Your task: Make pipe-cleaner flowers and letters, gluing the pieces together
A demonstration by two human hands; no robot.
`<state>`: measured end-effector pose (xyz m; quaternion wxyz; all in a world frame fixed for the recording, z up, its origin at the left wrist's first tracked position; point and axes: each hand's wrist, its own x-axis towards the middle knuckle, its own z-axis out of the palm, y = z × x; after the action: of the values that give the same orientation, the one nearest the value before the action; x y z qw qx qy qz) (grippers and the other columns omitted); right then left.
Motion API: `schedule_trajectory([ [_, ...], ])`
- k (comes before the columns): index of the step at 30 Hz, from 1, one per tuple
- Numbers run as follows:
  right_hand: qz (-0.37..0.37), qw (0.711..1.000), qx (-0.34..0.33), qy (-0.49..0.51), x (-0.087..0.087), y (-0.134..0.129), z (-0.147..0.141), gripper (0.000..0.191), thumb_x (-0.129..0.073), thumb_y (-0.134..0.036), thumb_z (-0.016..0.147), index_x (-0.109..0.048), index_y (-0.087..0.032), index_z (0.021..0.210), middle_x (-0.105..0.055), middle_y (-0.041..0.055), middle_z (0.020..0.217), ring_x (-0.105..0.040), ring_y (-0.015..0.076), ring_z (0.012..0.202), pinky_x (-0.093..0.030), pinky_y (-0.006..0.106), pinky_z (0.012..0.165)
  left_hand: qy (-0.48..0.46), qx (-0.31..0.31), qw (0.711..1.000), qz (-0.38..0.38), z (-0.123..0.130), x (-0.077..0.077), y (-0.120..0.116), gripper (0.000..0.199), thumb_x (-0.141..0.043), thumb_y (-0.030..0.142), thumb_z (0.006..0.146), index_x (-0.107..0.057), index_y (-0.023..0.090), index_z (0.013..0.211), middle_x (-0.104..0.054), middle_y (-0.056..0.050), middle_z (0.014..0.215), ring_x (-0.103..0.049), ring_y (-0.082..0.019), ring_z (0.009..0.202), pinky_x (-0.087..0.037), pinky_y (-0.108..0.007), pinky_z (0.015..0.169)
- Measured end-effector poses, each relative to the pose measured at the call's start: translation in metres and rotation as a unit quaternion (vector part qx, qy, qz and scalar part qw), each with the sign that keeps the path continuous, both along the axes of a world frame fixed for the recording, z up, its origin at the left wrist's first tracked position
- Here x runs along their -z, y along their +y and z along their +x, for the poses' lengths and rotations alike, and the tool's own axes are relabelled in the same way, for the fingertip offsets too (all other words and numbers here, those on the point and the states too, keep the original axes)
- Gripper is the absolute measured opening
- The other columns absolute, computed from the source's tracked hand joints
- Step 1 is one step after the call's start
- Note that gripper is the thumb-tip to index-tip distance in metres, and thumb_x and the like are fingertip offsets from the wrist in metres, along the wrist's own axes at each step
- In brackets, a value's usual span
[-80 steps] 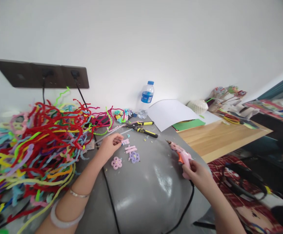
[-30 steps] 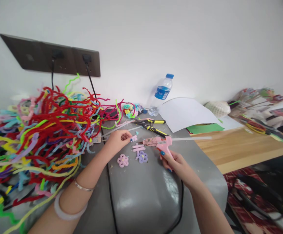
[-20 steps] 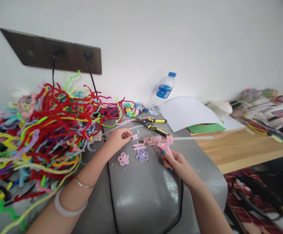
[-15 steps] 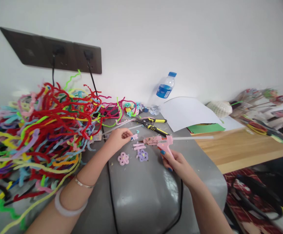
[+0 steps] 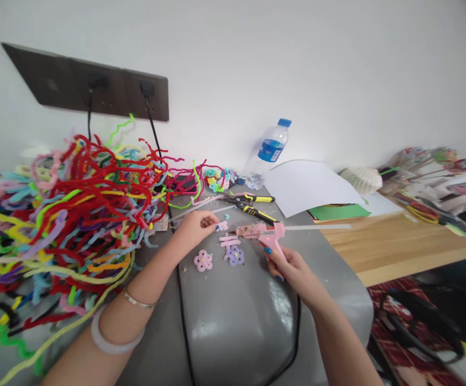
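Between the fingertips of my left hand (image 5: 201,224) is a small pale pink fuzzy piece (image 5: 222,226), probably bent pipe cleaner; its exact shape is partly hidden. My right hand (image 5: 283,265) is wrapped round the handle of a pink glue gun (image 5: 267,235), whose nozzle points left, close to that piece. A long pale glue stick (image 5: 317,228) sticks out of the gun's back. Below the nozzle lie short pink pipe cleaner lengths (image 5: 230,241) and a purple flower (image 5: 236,255). A pink flower (image 5: 203,260) with a yellowish centre rests to their left.
A big tangle of coloured pipe cleaners (image 5: 84,214) covers the left side. Yellow-and-black pliers (image 5: 257,213) lie behind the gun. A water bottle (image 5: 273,142) stands by the wall, with white paper (image 5: 311,187) to its right. A black cord (image 5: 182,316) crosses the grey table covering.
Hardly anything differs. Both hands keep their places, with the glue gun's nozzle still close to the pink piece; the view has shifted very slightly.
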<state>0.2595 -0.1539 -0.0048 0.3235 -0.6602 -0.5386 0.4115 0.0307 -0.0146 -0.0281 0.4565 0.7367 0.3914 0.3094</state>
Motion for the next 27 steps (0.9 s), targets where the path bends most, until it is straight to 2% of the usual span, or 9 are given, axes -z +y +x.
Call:
schedule_trajectory([
  [13,-0.018,1.0,0.012,-0.018,-0.003,-0.001,0.001,0.059,-0.046,-0.078,0.082,-0.042,-0.023,0.06,-0.04,-0.0035,0.048,-0.032,0.0128,0.051,-0.03,0.028,0.054,-0.015,-0.011,1.0,-0.006,0.0,0.002,0.0,0.008,-0.064,0.019,0.073,-0.071,0.015,0.077,-0.073,-0.005,0.073,-0.065,-0.016,0.067,-0.05,-0.027,0.065],
  [20,0.019,0.996,0.058,0.069,0.003,-0.007,0.009,0.058,-0.046,-0.075,0.086,-0.057,-0.019,0.08,-0.039,-0.0065,0.046,-0.03,0.0118,0.047,-0.026,0.027,0.052,-0.045,-0.025,0.999,-0.018,0.0,0.003,0.002,0.01,-0.062,0.02,0.075,-0.07,0.015,0.078,-0.074,-0.006,0.076,-0.068,-0.018,0.071,-0.052,-0.027,0.069],
  [25,0.023,0.984,0.103,0.142,0.009,-0.018,0.019,0.055,-0.05,-0.072,0.087,-0.059,-0.018,0.08,-0.036,-0.0066,0.047,-0.027,0.0112,0.046,-0.021,0.028,0.049,-0.059,-0.018,0.998,-0.026,0.001,0.0,0.002,0.009,-0.062,0.022,0.075,-0.068,0.016,0.076,-0.075,-0.005,0.076,-0.069,-0.018,0.072,-0.053,-0.028,0.069],
  [27,0.018,0.98,0.121,0.158,0.01,-0.024,0.024,0.052,-0.053,-0.07,0.086,-0.056,-0.02,0.072,-0.035,-0.0061,0.046,-0.025,0.0109,0.046,-0.021,0.028,0.049,-0.058,-0.012,0.998,-0.026,0.002,-0.002,0.002,0.008,-0.062,0.021,0.074,-0.068,0.016,0.076,-0.075,-0.004,0.075,-0.069,-0.019,0.072,-0.052,-0.028,0.069],
])
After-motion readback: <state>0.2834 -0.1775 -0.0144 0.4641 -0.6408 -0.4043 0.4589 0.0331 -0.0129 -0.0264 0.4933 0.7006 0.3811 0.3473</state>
